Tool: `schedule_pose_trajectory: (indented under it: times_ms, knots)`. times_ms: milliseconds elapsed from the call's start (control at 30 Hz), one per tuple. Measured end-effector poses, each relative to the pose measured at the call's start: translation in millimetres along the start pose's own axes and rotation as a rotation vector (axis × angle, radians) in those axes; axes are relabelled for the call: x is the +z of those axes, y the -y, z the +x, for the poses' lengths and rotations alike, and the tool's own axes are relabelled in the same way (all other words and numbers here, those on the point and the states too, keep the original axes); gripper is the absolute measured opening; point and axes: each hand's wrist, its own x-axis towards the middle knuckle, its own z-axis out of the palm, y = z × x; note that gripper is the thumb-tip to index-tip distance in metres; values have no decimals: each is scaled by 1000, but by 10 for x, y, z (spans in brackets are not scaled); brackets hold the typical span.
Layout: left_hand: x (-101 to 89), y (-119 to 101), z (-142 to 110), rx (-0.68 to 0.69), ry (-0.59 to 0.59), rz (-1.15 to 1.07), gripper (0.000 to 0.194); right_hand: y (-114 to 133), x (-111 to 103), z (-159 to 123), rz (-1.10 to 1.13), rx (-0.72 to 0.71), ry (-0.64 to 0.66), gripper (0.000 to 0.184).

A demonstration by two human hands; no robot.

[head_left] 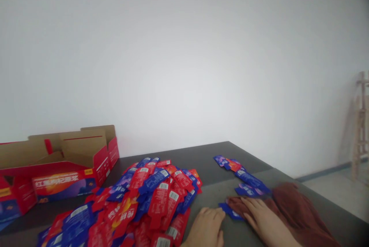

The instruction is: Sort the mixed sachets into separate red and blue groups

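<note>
My left hand rests palm down on the dark table, just right of a heap of red and blue sachets. Its fingers lie loosely outstretched, their tips beside a blue sachet, and nothing shows in its grip. A crumpled brown cloth lies by the table's right edge. My right hand has its fingers over the cloth's near left end and holds it against the tabletop. Part of the blue sachet is hidden under that end. Beyond it, more sachets trail away in a loose line.
Open red cardboard cartons stand at the left against the white wall. The heap spreads from them towards the near edge. At the far right a wooden rack-like frame stands on the pale floor.
</note>
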Motion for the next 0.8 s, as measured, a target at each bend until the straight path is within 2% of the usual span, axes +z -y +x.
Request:
schedule_pose_trajectory:
  times_ms: [100,233,333,400,500,600,667,800]
  knots:
    - [-105,-45,1,-59,-66,4,48,124,49,97,22,-24,36,37]
    - [-229,-47,-6,-291,-126,48,47,428,50,308,67,-55,79,35]
    - [-253,1,-14,-382,-124,85,46,468,48,400,86,-78,86,35]
    - [-255,29,-16,-388,-115,93,47,355,49,414,94,-75,82,39]
    - [-270,37,-8,-370,-91,108,47,118,27,402,38,4,60,45]
    - [-304,8,14,-340,-68,147,47,65,-32,406,-31,41,48,46]
    - [-325,-15,28,-313,-60,168,47,205,-57,427,-30,1,60,46]
    - [-348,-47,39,-280,-38,195,40,706,-11,463,3,-123,106,43]
